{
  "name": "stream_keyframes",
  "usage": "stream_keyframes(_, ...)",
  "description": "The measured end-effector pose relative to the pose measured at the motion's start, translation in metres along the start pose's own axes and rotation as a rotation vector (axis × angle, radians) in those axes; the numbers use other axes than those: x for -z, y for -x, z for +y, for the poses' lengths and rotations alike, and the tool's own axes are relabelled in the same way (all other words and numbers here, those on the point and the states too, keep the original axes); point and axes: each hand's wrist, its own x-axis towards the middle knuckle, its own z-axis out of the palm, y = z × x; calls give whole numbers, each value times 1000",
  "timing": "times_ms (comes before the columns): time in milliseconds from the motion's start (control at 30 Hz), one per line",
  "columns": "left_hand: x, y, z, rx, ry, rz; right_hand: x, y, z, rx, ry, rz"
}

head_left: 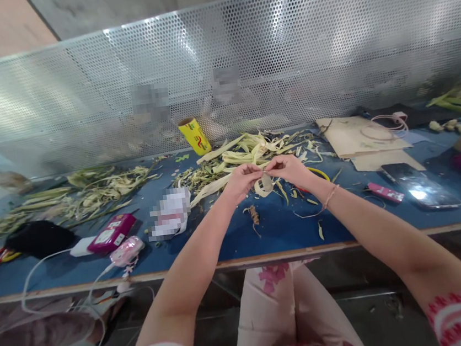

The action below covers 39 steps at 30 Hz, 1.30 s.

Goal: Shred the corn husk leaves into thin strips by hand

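Note:
My left hand [243, 181] and my right hand [288, 169] meet over the blue table, fingertips almost touching. Both are closed in a pinch on a pale strip of dried husk [264, 186], whose loop hangs below the fingers. Behind them lies a heap of pale green and yellowish husk strips [257, 150]. A small brown twisted bundle [254, 214] rests on the table just in front of my hands. Partly hidden by my right wrist is a yellow ring-shaped handle [319, 173].
A yellow tube [195, 135] leans at the perforated metal screen [218, 69]. To the left are more husks [107, 187], a magenta box [112, 232], a pink case [127, 251] and white cables. Brown paper sheets [359, 136] and a phone [421, 184] lie right.

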Motion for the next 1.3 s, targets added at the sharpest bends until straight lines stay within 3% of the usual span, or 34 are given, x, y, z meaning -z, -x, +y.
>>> stream_keyframes(233,0,2,-1,0,-53,12,-1,1,0,-33,15,-11)
stream_keyframes(400,-2,2,2,-23,-51,52,-3,-1,5,-113,-193,-23)
stream_keyframes(567,-2,-1,-2,-77,-56,55,-4,-1,9,-203,-246,-12)
stream_keyframes(867,1,-4,-7,-248,-223,19,-6,5,-9,-68,90,64)
stream_keyframes(1167,-6,3,-5,-99,-129,-8,-1,1,3,-56,88,92)
stream_keyframes(1300,-7,2,-7,-107,-150,-1,-1,1,1,-55,106,113)
